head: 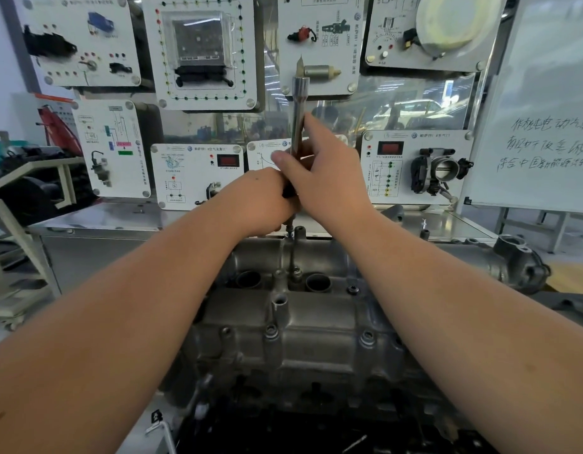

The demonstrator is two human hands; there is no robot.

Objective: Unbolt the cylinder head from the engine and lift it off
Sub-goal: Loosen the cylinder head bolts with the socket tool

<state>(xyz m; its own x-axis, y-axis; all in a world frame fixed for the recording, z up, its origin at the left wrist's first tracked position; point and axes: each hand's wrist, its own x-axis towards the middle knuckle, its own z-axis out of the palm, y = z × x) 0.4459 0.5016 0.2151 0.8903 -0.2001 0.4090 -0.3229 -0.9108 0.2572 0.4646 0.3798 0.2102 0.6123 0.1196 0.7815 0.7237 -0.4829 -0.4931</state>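
**A:** Where's the cylinder head [293, 326]?

**B:** Low in the middle, a grey cast-metal block lying across the steel surface [96, 221]. Both forearms reach out over it, and it sits on the engine with bolts visible along its near edge.

**A:** And the hands?

**B:** They meet above the far edge of the cylinder head, touching each other. The left hand [257, 201] has its fingers curled, clenched round the lower part of a long metal tool [299, 109]. The right hand [326, 172] sits just beside it and a little higher, thumb and fingers wrapped round the shaft, so that grip is grasping the tool as well.

**A:** How does the tool stand?

**B:** Nearly upright. Its thicker chrome end rises well above the hands, and a thin shaft runs down from under the left hand into the far side of the cylinder head. Whether its tip is seated on a bolt, I cannot tell.

**A:** Anything else around?

**B:** Beyond the cylinder head stands a wall of white training panels [198, 50] with mounted car parts, one carrying a throttle body [441, 170]. Right of them, a whiteboard [546, 126] with handwriting. Two dark round bores [317, 282] open in the top of the cylinder head, under the hands.
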